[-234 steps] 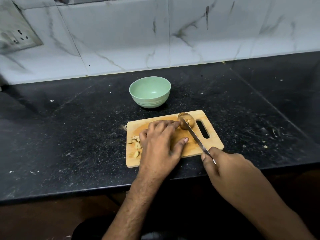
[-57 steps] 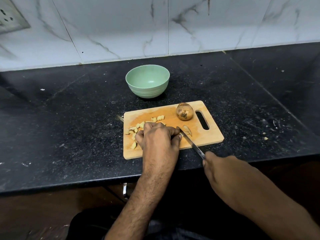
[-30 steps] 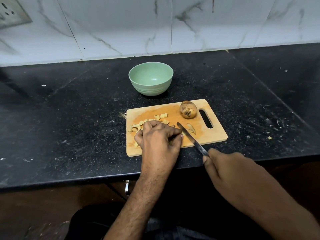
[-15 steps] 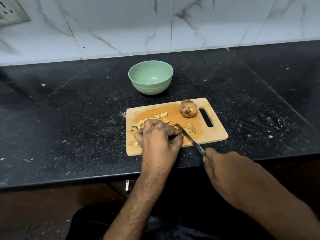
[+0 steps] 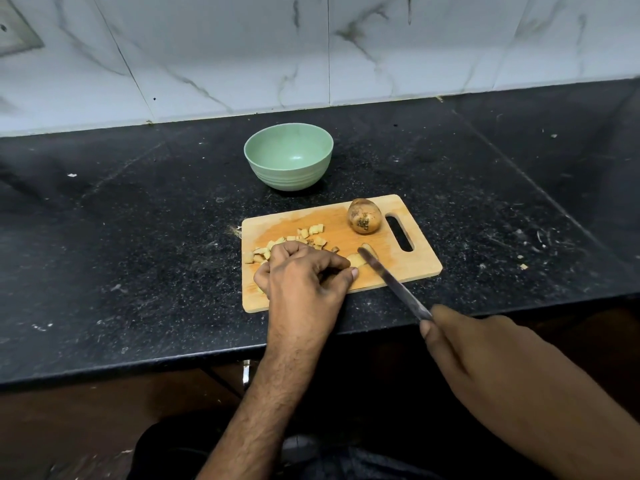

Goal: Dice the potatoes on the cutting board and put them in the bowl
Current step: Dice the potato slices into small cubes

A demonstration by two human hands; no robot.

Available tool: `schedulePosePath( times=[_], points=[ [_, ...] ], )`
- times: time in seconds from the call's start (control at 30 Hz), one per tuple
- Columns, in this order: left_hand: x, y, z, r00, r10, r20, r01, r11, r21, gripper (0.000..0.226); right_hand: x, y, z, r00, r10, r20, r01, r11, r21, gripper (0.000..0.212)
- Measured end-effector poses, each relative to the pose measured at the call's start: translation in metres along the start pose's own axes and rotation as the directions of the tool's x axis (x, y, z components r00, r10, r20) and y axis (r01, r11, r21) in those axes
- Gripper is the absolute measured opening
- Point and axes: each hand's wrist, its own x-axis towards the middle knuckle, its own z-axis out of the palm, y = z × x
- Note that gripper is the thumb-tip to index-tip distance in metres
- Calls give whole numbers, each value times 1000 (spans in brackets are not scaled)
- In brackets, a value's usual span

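Note:
A wooden cutting board (image 5: 408,271) lies near the counter's front edge. A whole brown potato (image 5: 364,216) sits at its far right, beside the handle slot. Several diced potato pieces (image 5: 311,235) are scattered on the board's left half. My left hand (image 5: 304,275) has curled fingers holding down a potato piece (image 5: 356,259) at the board's middle. My right hand (image 5: 485,355) grips a knife (image 5: 391,280) whose blade tip rests at that piece. An empty pale green bowl (image 5: 289,155) stands behind the board.
The black speckled counter (image 5: 138,237) carries crumbs and scuffs. A white marble-tiled wall (image 5: 311,46) rises behind it, with a switch plate (image 5: 17,39) at the upper left. The counter's front edge runs just below the board.
Since the oldest frame more diced pieces lie on the board's left half. Over the last second the hands and knife have barely moved; the camera view shifted slightly.

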Motion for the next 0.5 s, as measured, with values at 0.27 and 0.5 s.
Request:
schedulePosePath(
  times=[0.27,0.5],
  points=[
    [-1,4,-4,999,-42,17,42,999,-21,31,21,-15,11,995,-64,-81,59,996,-65,28],
    [1,1,-1,998,-62,30,64,996,-56,34,28,-19,13,995,-80,-65,75,994,-78,25]
  ],
)
